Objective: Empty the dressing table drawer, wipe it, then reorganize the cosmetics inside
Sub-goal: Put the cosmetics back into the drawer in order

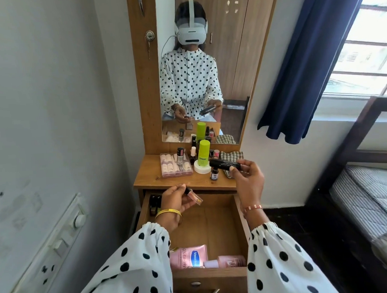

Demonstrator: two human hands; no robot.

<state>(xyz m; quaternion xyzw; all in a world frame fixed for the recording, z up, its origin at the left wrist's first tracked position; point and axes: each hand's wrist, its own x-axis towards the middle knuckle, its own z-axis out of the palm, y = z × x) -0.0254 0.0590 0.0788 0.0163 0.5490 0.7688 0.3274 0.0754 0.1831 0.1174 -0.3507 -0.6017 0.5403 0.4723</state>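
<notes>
The wooden drawer [215,222] stands pulled out below the dressing table top [185,181]. My left hand [174,199] pinches a small clear lip gloss tube [193,195] with a black cap over the drawer's far left. My right hand [248,179] grips a black cylindrical tube [224,164] above the table top's right side. In the drawer's near end lie a pink lotion bottle [188,257] and a smaller pink bottle [227,261]. A dark item [154,204] sits in the far left corner.
On the table top stand a pink tray of small tubes [175,167], a nail polish bottle [180,155], a green bottle [203,153] on a white jar, a small dark vial [214,174] and a checked cloth [232,156]. A mirror rises behind; a bed frame [364,162] stands right.
</notes>
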